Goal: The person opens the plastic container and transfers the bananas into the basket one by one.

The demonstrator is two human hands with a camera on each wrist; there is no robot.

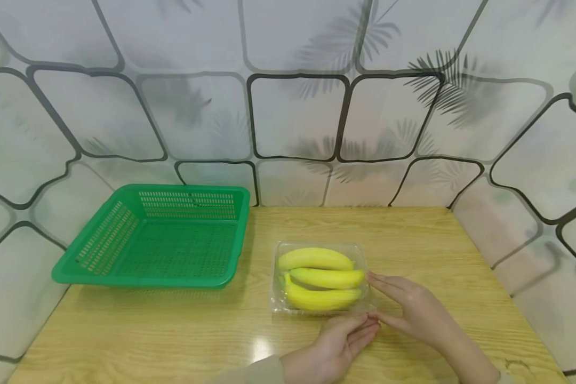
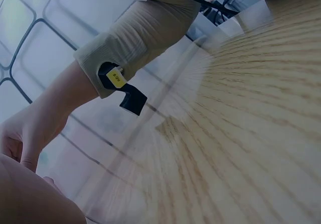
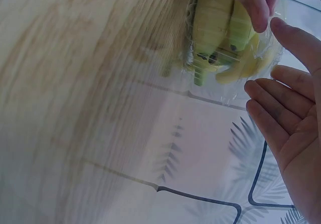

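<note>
Right hand (image 1: 415, 309) holds straight fingers at the edge of a clear container (image 1: 276, 282) (bananas (image 1: 333, 278) inside). Left hand (image 1: 338, 344) at near corner; cannot tell whether it pinches.

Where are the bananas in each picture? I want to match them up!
Head: the bananas are below the middle, slightly right, in a clear box.
Left wrist: no bananas show.
Right wrist: bananas are at the top, right of the middle.
Shared landmark: the wooden table, in all three.
</note>
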